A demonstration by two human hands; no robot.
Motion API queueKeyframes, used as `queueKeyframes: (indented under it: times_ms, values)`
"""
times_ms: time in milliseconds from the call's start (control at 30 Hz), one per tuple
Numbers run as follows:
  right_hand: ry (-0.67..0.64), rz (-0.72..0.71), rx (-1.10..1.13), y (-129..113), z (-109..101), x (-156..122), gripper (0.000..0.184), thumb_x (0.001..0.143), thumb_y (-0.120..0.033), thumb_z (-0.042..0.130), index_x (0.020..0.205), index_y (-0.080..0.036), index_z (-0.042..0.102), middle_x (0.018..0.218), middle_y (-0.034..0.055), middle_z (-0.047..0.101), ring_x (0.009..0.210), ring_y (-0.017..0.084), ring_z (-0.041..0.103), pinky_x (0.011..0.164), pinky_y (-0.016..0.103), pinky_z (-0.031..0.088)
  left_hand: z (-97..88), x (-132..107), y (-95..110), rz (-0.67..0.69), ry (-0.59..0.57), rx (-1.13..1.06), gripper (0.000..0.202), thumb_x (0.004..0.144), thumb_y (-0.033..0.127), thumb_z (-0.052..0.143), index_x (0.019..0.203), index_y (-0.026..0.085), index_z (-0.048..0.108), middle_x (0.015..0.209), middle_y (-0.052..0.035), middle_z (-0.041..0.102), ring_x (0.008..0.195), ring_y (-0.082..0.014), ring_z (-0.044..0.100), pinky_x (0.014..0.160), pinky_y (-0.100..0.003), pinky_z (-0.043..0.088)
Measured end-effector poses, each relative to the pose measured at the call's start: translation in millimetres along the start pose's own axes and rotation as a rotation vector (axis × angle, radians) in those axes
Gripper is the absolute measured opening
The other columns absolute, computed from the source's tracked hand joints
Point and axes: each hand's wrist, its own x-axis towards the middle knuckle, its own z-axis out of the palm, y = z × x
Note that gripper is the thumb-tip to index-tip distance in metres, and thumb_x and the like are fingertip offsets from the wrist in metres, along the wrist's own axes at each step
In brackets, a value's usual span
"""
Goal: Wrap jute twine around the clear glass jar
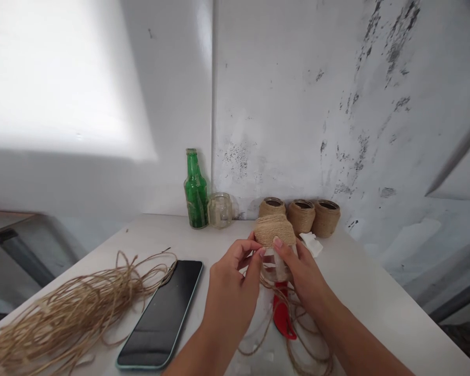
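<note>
Above the table, my right hand (306,269) is closed around a glass jar (274,231), its thumb pressing on the jar's side. Rows of twine cover the far part of the jar, while bare glass with a pale strip shows on the near part. At the jar's left side my left hand (233,284) pinches the twine between thumb and fingertips, close to the last wound row. Loose twine (302,329) hangs and loops on the table below. Among the loops lies a red-handled tool (284,316), partly hidden; its kind I cannot make out.
On the left lie a large bundle of twine (82,308) and a phone (162,318). Along the wall stand a green bottle (196,196), a clear jar (220,211) and three twine-wrapped jars (326,219). A crumpled white scrap (312,244) lies before the wrapped jars.
</note>
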Motion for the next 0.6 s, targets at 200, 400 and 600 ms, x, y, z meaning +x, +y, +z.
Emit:
queueKeyframes:
  times_ms: [200, 400, 600]
  values:
    - [0.030, 0.036, -0.025, 2.1, 0.2, -0.9, 0.062, 0.084, -0.067, 0.081, 0.125, -0.020, 0.074, 0.128, 0.0145, 0.080, 0.120, 0.037, 0.073, 0.102, 0.049, 0.057, 0.2, 1.7, -2.0, -0.004, 0.010, -0.013, 0.015, 0.099, 0.036, 0.068, 0.095, 0.023, 0.073, 0.093, -0.0041, 0.081, 0.084, -0.0207, 0.076, 0.071, -0.028, 0.055]
    - [0.022, 0.097, 0.047, 8.1, 0.9, 4.1, 0.066, 0.082, -0.067, 0.082, 0.125, -0.017, 0.074, 0.121, 0.0158, 0.082, 0.106, 0.035, 0.078, 0.086, 0.043, 0.063, 0.6, 3.1, -0.7, -0.053, 0.008, 0.013, 0.020, 0.101, 0.040, 0.063, 0.097, 0.022, 0.072, 0.108, -0.0090, 0.082, 0.098, -0.0260, 0.077, 0.065, -0.029, 0.052]
    - [0.033, 0.088, 0.018, 8.4, 3.7, 6.3, 0.060, 0.082, -0.062, 0.083, 0.123, -0.019, 0.073, 0.122, 0.0137, 0.081, 0.106, 0.032, 0.078, 0.086, 0.042, 0.064, -1.5, 1.8, 2.1, 0.044, 0.176, 0.091, 0.022, 0.100, 0.043, 0.065, 0.101, 0.023, 0.074, 0.129, -0.0103, 0.077, 0.113, -0.0282, 0.071, 0.091, -0.037, 0.054]
